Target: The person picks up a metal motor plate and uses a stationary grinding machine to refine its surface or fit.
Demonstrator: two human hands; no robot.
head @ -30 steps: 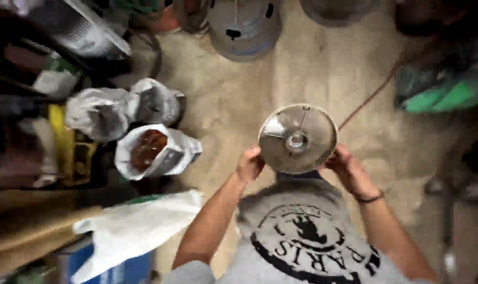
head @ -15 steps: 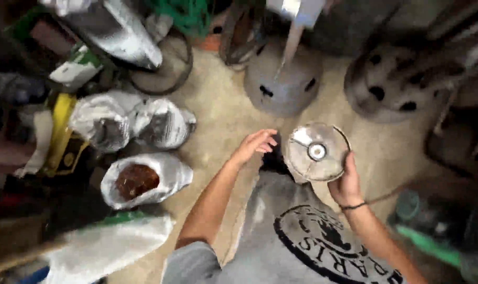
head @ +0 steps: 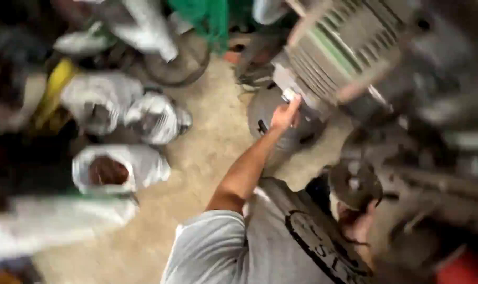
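Bare sandy-beige concrete floor (head: 207, 152) is showing to the left of the raised hand, lying in soft, even light with much of the view blurring. Further left of the hand, white sacks (head: 120, 105) are sitting rolled open on the floor, one white sack with brown contents (head: 112, 171) lying below them, and a yellow object (head: 55, 87) is leaning just beyond. Up and left of the hand, green netting (head: 210, 21) is hanging near a dark round ring (head: 178, 60), while right of it grey machinery (head: 433, 152) is crowding the floor.
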